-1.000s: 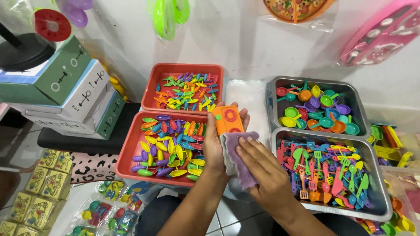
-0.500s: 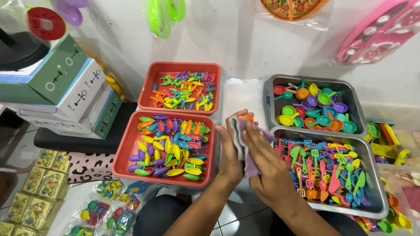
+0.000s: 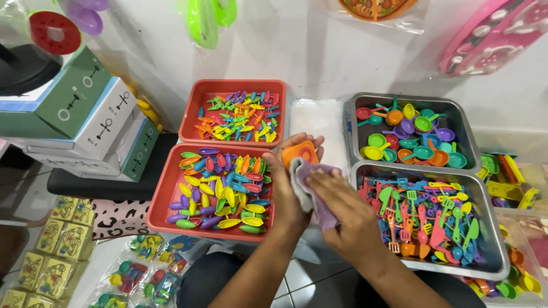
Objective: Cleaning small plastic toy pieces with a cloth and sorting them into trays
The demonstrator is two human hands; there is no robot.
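1. The left hand [image 3: 291, 177] grips an orange toy [image 3: 300, 153] together with purple pieces [image 3: 311, 188], fingers curled round them.
2. The orange toy stands at the top of the stack, its face turned toward the camera; its long axis cannot be told.
3. The right hand [image 3: 348, 219] pinches the purple pieces from below right; they run lengthwise toward the person.
4. The stack sits between the red tray [image 3: 165, 208] of leaf shapes on its left and the steel tray [image 3: 494, 251] of utensils on its right.
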